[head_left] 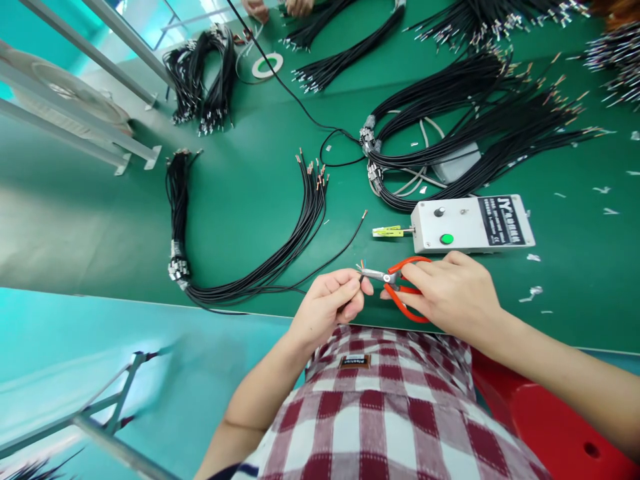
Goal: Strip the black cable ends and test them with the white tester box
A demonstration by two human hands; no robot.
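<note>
Left thumb and fingers pinch the stripped end of a black cable [362, 278] at a workshop bench, while the right hand [453, 290] grips red-handled scissors [387, 278], their blades reaching the thin coloured wires [361, 265] just above the left hand [333, 303]. Whether the blades have closed on a strand cannot be told from here. The step in hand looks like trimming or tidying those wires, near the bench's front edge; the next move calls for a steady pinch and a small, careful squeeze, with the blade tips clear of the fingertips. The cable appears to belong to the bundle [250, 290] curving away to the worker's left, gathered at its metal connectors [179, 268]. Just beyond the scissors sits a white control box [450, 223] with a green button [447, 239]. Farther across the green bench [240, 200] lie more black cables [435, 153] and a roll of tape [267, 65], near a co-worker's hands [256, 9].
</note>
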